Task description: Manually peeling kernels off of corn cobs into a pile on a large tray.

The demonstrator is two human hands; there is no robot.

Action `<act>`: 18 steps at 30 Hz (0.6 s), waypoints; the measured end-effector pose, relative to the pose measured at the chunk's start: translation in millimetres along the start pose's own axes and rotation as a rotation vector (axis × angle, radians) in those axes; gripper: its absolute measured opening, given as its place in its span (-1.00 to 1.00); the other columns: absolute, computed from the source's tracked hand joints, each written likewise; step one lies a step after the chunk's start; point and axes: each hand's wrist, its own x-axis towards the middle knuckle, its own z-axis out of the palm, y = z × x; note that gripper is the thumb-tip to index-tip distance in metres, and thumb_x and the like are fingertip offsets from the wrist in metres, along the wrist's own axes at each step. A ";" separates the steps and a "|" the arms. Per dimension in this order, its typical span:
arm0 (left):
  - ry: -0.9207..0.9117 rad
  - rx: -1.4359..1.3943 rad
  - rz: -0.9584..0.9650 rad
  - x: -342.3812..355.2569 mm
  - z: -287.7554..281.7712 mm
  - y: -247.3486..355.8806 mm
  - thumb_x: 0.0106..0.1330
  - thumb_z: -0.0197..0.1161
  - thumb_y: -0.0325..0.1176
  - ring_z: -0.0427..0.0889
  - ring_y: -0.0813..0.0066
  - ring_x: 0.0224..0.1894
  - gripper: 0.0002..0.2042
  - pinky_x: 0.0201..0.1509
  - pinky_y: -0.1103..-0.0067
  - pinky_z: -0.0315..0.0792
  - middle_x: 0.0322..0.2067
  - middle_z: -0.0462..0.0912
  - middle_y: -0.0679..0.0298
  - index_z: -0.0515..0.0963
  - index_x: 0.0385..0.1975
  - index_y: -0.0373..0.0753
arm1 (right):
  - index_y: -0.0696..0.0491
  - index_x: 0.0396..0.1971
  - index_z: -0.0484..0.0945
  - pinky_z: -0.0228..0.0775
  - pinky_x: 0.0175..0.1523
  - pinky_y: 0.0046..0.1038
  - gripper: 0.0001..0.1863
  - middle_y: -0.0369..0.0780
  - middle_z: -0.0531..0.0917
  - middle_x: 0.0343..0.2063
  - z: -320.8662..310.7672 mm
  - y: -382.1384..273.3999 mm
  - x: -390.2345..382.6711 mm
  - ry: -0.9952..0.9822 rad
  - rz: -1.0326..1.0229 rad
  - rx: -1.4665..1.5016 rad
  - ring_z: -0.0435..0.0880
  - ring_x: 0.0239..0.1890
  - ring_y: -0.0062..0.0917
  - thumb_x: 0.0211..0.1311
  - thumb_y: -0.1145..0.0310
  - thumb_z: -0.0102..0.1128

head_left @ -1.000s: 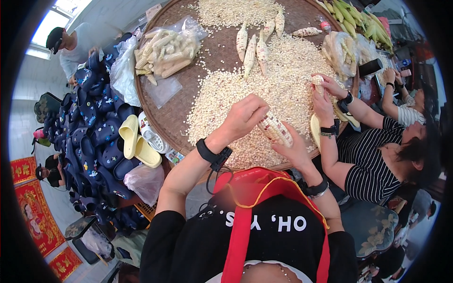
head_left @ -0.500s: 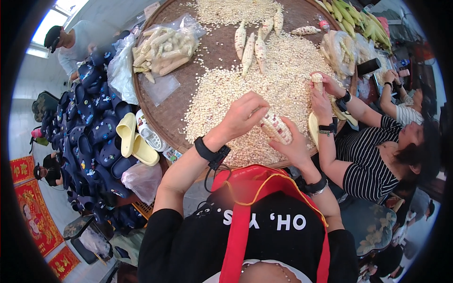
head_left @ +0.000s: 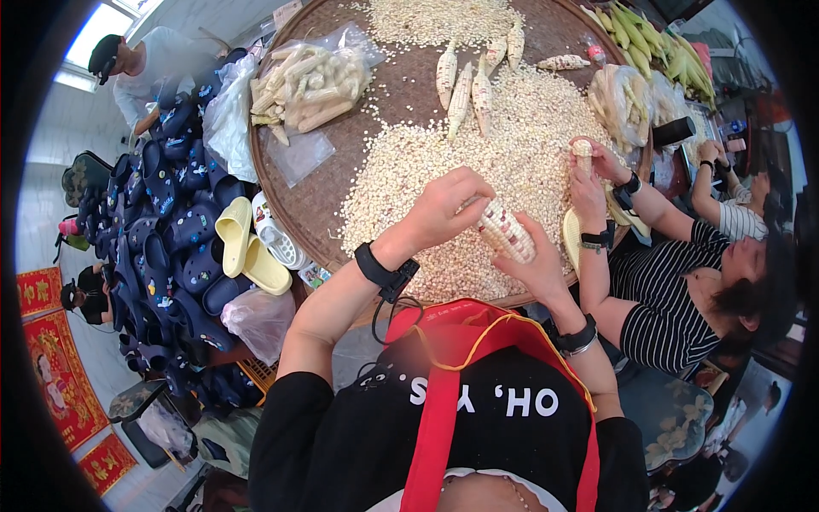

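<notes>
A speckled corn cob [head_left: 505, 230], white with dark red kernels, is tilted between my two hands above a wide round woven tray [head_left: 328, 189]. My right hand [head_left: 539, 266] is wrapped round its lower end. At the upper end, my left hand [head_left: 452, 203] is closed, fingers bent and pressed against the kernels; the fingertips are partly hidden. Loose pale kernels [head_left: 401, 166] lie thickly beneath. Farther back on the tray rest several whole speckled cobs [head_left: 459, 101]. To my right, a co-worker's hands [head_left: 590, 183] hold a pale cob [head_left: 582, 152].
A clear bag of stripped cobs [head_left: 311, 90] sits at the tray's left, another bag [head_left: 620, 101] at its right. Unhusked corn [head_left: 636, 38] is piled at the far right. Left of the tray are many dark blue clogs [head_left: 192, 224] and yellow slippers [head_left: 235, 235]. Co-workers are on both sides.
The view has shifted slightly, so the tray and its contents appear a little farther right. Both my hands keep their hold on the cob, with the left fingers slightly moved.
</notes>
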 end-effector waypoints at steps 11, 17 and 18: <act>0.033 0.004 0.040 -4.4 -0.4 -5.3 0.06 0.00 -0.64 0.54 0.26 -0.21 -0.78 -0.16 0.49 0.42 -0.23 0.53 0.13 0.52 -0.33 -0.28 | 0.19 0.13 0.21 0.29 0.06 -0.54 -0.23 -0.23 0.46 -0.07 -5.4 -0.3 1.3 -0.113 0.238 0.193 0.44 -0.03 -0.59 -0.15 0.49 0.39; 0.040 0.049 0.094 -12.1 -5.6 -0.6 0.07 0.06 -0.55 0.48 0.25 -0.07 -0.80 -0.08 0.50 0.38 -0.10 0.49 0.11 0.52 -0.29 -0.26 | 0.20 0.12 0.23 0.31 0.02 -0.55 -0.23 -0.24 0.47 -0.10 -4.0 8.9 -1.4 -0.048 0.194 0.228 0.46 -0.07 -0.59 -0.15 0.45 0.41; 0.108 -0.074 -0.063 -12.0 -2.7 5.4 0.12 0.07 -0.51 0.49 0.31 -0.11 -0.82 -0.11 0.52 0.38 -0.11 0.50 0.12 0.51 -0.27 -0.26 | 0.18 0.10 0.27 0.34 0.00 -0.54 -0.23 -0.19 0.53 -0.13 -4.0 9.0 -3.7 -0.018 0.164 0.137 0.50 -0.11 -0.58 -0.18 0.36 0.44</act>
